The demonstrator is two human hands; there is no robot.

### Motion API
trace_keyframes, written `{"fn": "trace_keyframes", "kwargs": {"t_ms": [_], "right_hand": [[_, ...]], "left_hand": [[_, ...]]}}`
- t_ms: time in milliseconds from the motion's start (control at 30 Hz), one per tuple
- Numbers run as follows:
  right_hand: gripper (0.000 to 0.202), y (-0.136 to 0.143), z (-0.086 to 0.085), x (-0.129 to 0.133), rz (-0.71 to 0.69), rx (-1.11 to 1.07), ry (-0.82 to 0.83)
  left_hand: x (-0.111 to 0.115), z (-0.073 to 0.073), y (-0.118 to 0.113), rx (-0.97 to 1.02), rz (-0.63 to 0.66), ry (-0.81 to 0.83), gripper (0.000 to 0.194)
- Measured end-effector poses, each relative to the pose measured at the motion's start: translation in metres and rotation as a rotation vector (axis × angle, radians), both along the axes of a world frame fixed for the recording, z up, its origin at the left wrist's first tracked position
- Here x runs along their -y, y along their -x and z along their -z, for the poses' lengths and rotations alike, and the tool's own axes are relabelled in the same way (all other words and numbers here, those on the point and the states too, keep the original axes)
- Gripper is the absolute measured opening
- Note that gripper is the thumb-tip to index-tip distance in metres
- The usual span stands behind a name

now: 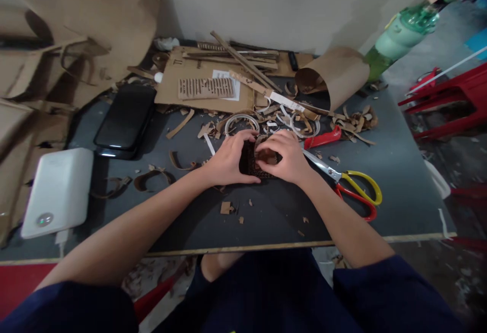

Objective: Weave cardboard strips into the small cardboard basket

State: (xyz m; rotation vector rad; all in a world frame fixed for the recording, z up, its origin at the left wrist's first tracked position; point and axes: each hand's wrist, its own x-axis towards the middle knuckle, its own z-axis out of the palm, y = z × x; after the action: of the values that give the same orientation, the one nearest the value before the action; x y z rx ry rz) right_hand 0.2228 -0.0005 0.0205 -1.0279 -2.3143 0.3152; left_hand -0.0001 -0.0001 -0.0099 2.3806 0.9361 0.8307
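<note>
A small brown hollow piece of layered corrugated cardboard rests on the dark table between my hands. My left hand curves round its left side, thumb low at the near edge and fingers at the far edge. From the right, my right hand grips the piece, with fingertips at its opening. Part of the piece is hidden behind my fingers. Just right of my right hand lie scissors with one yellow and one red handle, and a red-handled tool. Two white rings, perhaps tape rolls, sit beyond my hands.
At left are a black phone and a white power bank with a cable. Behind lie cardboard strips, a ridged cardboard piece and a cardboard tube. A green bottle stands at right; scraps are scattered about.
</note>
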Motion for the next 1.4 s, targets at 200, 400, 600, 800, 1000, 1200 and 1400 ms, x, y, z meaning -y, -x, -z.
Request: {"fn": "trace_keyframes", "kwargs": {"t_ms": [200, 400, 600, 800, 1000, 1200, 1400], "right_hand": [[0.035, -0.002, -0.001, 0.002, 0.069, 0.112, -0.016], [0.029, -0.003, -0.005, 0.005, 0.078, 0.201, -0.025], [0.021, 0.000, -0.003, 0.006, 0.043, 0.163, -0.058], [0.025, 0.001, 0.002, 0.001, 0.230, -0.080, -0.150], [0.018, 0.001, 0.007, -0.003, 0.199, -0.049, -0.079], [0.010, 0.003, 0.006, -0.002, 0.111, -0.147, -0.152], [0.010, 0.005, 0.003, 0.000, 0.010, -0.323, -0.152]], "left_hand": [[-0.003, 0.009, 0.000, 0.104, 0.016, 0.040, 0.121], [-0.002, 0.004, -0.001, 0.010, 0.012, 0.042, 0.119], [-0.002, 0.002, -0.003, -0.005, -0.012, 0.021, 0.119], [-0.005, 0.006, -0.003, 0.074, 0.000, 0.052, 0.131], [-0.004, 0.004, -0.003, 0.078, 0.047, 0.068, 0.130], [-0.002, -0.001, -0.004, 0.019, 0.013, 0.036, 0.129], [0.000, -0.006, -0.005, -0.079, -0.025, 0.052, 0.127]]}}
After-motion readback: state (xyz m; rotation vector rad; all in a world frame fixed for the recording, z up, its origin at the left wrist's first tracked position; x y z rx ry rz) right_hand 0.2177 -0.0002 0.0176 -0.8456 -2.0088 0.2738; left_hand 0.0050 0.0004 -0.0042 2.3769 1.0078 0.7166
